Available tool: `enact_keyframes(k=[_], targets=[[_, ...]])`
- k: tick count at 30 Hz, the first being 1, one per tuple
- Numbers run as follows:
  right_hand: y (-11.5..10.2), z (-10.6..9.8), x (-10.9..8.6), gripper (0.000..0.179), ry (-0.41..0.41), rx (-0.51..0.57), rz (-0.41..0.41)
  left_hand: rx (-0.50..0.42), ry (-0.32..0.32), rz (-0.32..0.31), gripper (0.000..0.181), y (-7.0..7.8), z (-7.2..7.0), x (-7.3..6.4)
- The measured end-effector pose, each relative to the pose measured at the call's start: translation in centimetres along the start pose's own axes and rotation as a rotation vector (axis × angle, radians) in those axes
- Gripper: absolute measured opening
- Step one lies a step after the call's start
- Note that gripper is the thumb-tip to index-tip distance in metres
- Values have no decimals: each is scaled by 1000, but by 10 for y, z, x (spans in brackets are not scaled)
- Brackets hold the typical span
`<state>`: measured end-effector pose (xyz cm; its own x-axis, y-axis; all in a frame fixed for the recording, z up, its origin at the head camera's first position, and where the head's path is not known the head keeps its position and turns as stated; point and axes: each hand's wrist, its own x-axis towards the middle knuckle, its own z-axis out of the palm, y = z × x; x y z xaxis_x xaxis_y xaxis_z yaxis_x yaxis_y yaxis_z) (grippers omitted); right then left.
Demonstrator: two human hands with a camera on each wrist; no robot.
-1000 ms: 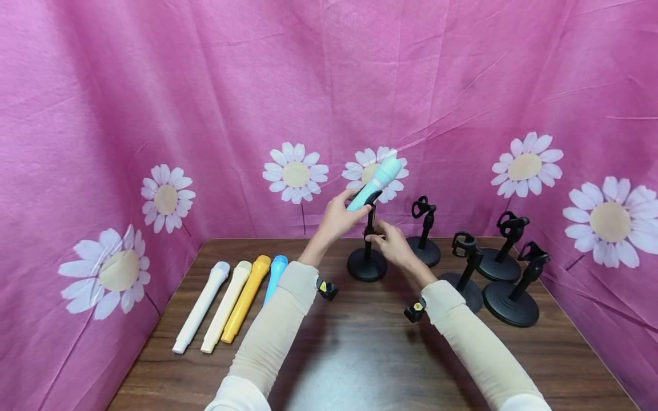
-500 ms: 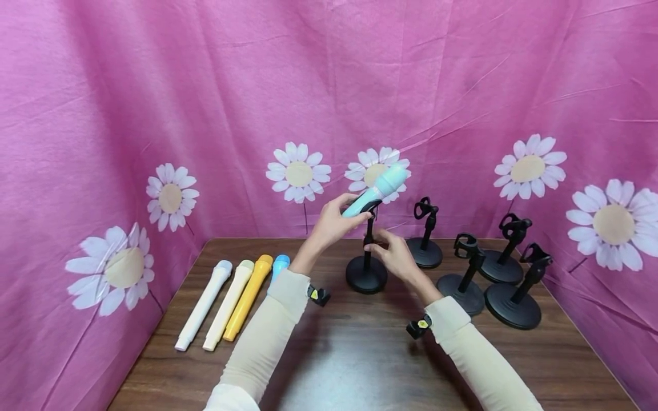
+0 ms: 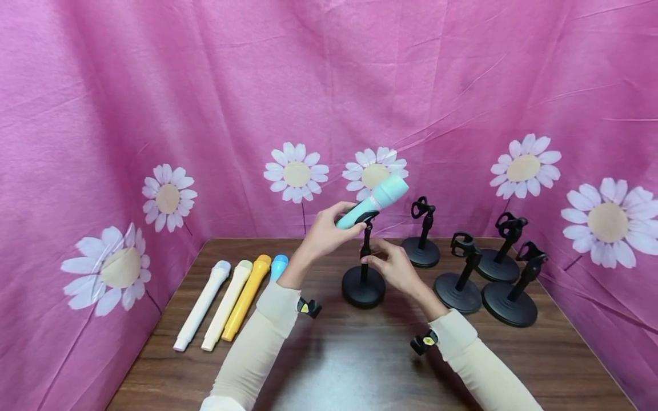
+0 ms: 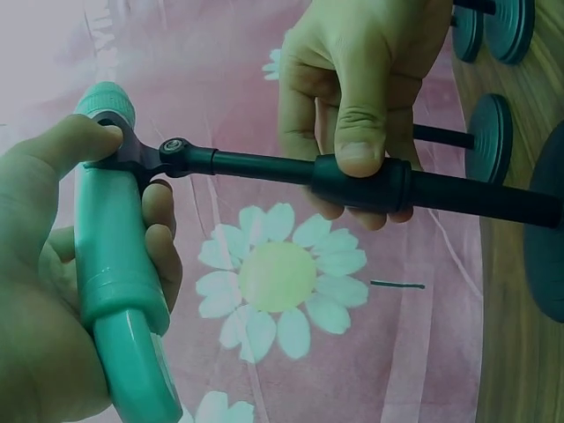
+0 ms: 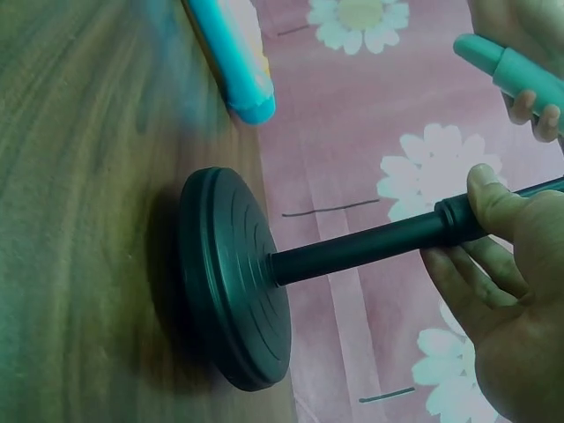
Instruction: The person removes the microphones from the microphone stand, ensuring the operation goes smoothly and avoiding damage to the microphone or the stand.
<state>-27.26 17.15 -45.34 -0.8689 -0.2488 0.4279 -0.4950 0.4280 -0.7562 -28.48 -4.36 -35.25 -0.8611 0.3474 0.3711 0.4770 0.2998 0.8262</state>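
Observation:
A mint-green microphone sits tilted in the clip of a black desk stand, its head up to the right. My left hand grips the microphone's lower body, with the thumb pressing on the clip in the left wrist view. Lower down, my right hand pinches the collar on the stand's pole between thumb and fingers. The round base is at or close to the tabletop; whether it touches I cannot tell.
On the left of the wooden table lie white, cream, yellow and blue microphones, the blue one partly behind my left arm. Several black stands with bare clips stand on the right. A pink flowered cloth hangs behind.
Both hands have come nearer with the stand and microphone, moving slightly left and down in the head view. The microphone leans flatter than before. Both hands keep their hold.

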Motion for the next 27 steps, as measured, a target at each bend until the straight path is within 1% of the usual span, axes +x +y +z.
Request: enact_keyframes(k=[7,14,17,21,27], targets=[[-5,4,-11,27,-26,53,5,20,-5,15,42,0,-2,-16],[-10,7,-20,23,-45,82,16,-6,-9,10,41,-1,-4,-29],[-12,10,-24,26,-46,83,9,-23,-13,4,41,-3,-5,-33],[-13,14,-27,27,-47,73,-8,-36,-31,-20,43,-5,-8,-37],[-13,17,-28,26,-41,80,15,-69,-70,-27,45,-9,-12,-38]])
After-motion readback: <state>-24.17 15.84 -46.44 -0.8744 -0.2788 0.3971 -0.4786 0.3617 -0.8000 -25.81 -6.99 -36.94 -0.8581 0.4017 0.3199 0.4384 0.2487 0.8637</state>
